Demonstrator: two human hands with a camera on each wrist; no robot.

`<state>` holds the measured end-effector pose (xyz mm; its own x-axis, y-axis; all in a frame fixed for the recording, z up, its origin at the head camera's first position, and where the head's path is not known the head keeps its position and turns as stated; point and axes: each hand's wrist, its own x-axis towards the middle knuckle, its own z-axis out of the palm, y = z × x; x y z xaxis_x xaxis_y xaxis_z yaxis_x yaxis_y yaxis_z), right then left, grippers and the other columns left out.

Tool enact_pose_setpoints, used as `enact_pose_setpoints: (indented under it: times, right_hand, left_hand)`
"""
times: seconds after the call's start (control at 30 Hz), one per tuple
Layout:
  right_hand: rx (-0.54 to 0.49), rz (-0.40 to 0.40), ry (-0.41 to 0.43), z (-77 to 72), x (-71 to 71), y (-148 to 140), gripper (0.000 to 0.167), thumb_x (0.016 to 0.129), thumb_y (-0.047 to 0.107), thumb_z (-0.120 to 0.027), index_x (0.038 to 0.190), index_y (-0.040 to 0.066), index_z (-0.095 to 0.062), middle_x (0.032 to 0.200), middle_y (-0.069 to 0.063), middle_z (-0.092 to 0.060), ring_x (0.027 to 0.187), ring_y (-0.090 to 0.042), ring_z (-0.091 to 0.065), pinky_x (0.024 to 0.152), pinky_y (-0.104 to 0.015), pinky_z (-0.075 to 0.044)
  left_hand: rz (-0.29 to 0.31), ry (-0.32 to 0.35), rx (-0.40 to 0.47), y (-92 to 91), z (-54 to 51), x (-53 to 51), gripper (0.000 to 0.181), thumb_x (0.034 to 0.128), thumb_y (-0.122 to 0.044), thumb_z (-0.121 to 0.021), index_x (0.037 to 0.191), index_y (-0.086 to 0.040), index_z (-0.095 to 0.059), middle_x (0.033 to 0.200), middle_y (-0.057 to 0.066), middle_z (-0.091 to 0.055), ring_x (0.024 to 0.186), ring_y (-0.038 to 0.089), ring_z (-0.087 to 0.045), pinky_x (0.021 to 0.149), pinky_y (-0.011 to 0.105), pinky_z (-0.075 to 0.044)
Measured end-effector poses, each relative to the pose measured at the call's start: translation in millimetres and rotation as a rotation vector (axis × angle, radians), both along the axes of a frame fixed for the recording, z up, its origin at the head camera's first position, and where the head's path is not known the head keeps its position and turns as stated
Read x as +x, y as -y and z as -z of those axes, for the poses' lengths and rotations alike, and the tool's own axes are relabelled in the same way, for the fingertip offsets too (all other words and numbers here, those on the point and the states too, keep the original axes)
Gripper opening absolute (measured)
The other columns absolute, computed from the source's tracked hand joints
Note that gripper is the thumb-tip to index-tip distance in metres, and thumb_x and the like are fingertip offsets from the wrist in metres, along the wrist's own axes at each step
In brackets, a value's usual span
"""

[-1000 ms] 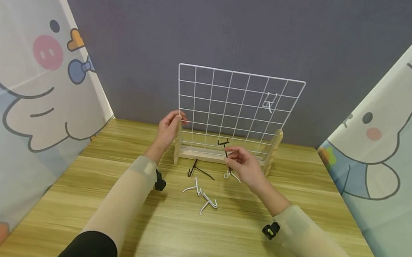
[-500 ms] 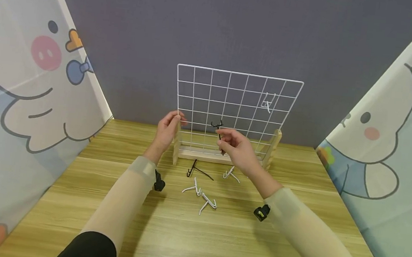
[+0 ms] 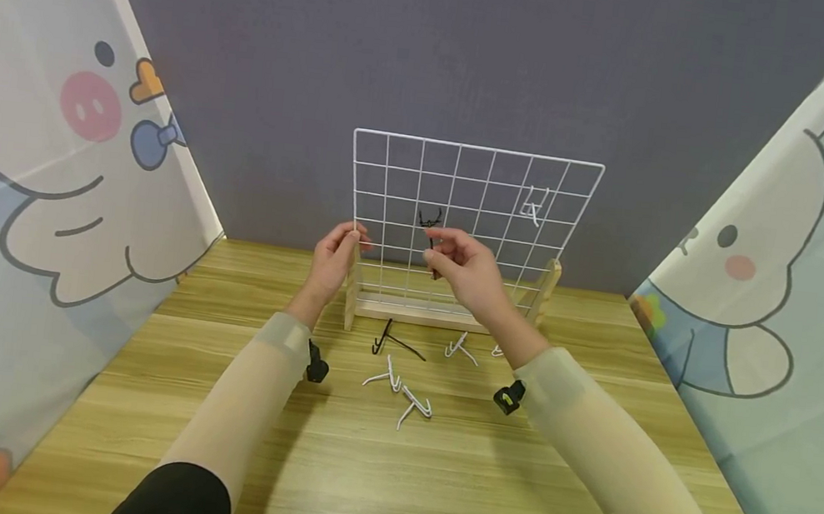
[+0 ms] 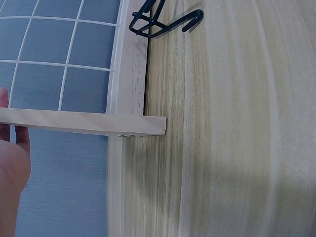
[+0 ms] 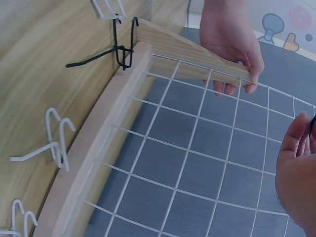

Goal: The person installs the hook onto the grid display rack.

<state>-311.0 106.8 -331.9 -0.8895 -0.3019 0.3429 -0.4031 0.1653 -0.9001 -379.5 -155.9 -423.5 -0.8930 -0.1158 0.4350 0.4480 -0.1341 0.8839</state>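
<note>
A white wire grid stands upright in a wooden stand. My left hand grips the top of the stand's left side post, at the grid's edge. In front of the grid, left of its middle, my right hand pinches a black hook by its stem, prongs upward. Whether the prongs touch the wires I cannot tell. In the right wrist view the right hand shows at the edge, the held hook mostly cut off, while the left hand holds the wooden side.
A white hook hangs at the grid's upper right. On the table lie another black hook and several white hooks, among them one before the stand and one nearer me. Patterned cloths flank the table.
My right hand has moved up and to the left with the black hook, from low before the stand to the grid's middle height. The left hand keeps its grip on the post.
</note>
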Motion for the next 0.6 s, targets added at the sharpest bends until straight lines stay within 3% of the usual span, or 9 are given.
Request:
enact_pose_setpoints:
  times: [0.1, 0.2, 0.3, 0.43, 0.6]
  right_hand:
    - [0.001, 0.011, -0.004, -3.4, -4.4, 3, 0.036, 0.106, 0.013, -0.074, 0.142, 0.011, -0.071, 0.101, -0.006, -0.072, 0.083, -0.017, -0.067, 0.077, -0.028, -0.062]
    - [-0.008, 0.029, 0.004, -5.3, -8.7, 6, 0.036, 0.106, 0.013, -0.075, 0.141, 0.01, -0.071, 0.103, -0.006, -0.073, 0.087, -0.024, -0.068, 0.08, -0.034, -0.063]
    - [-0.009, 0.044, 0.017, -6.7, -11.7, 9, 0.035, 0.106, 0.014, -0.075, 0.141, 0.012, -0.072, 0.106, -0.008, -0.074, 0.09, -0.03, -0.069, 0.08, -0.034, -0.063]
    - [-0.03, 0.054, 0.032, -8.0, -14.2, 11, 0.036, 0.106, 0.014, -0.075, 0.141, 0.01, -0.071, 0.108, -0.011, -0.074, 0.09, -0.027, -0.069, 0.08, -0.029, -0.063]
    - [-0.068, 0.054, 0.05, -7.1, -18.4, 14, 0.036, 0.106, 0.012, -0.074, 0.141, 0.007, -0.07, 0.107, -0.011, -0.073, 0.085, -0.018, -0.068, 0.082, -0.033, -0.065]
  left_hand:
    - [0.008, -0.003, 0.003, 0.3, 0.9, -0.8, 0.019, 0.1148, -0.01, -0.053, 0.114, -0.008, -0.072, 0.12, 0.033, -0.069, 0.103, 0.025, -0.075, 0.104, 0.035, -0.061]
    - [0.015, -0.007, 0.007, 0.5, 1.6, -1.6, 0.019, 0.115, -0.011, -0.053, 0.116, -0.006, -0.072, 0.113, 0.023, -0.073, 0.1, 0.02, -0.075, 0.104, 0.033, -0.061]
    - [0.014, -0.007, 0.001, 0.9, 1.7, -2.2, 0.021, 0.1152, -0.012, -0.053, 0.119, 0.001, -0.069, 0.108, 0.01, -0.076, 0.102, 0.023, -0.074, 0.106, 0.037, -0.061]
    - [0.013, -0.006, -0.006, 1.1, 1.8, -3.1, 0.02, 0.1153, -0.012, -0.053, 0.117, -0.003, -0.07, 0.106, -0.001, -0.076, 0.104, 0.027, -0.074, 0.111, 0.046, -0.059]
    - [0.009, -0.006, -0.002, 1.1, 1.8, -3.2, 0.028, 0.1153, -0.01, -0.052, 0.125, 0.013, -0.063, 0.107, 0.012, -0.076, 0.108, 0.04, -0.074, 0.115, 0.056, -0.056]
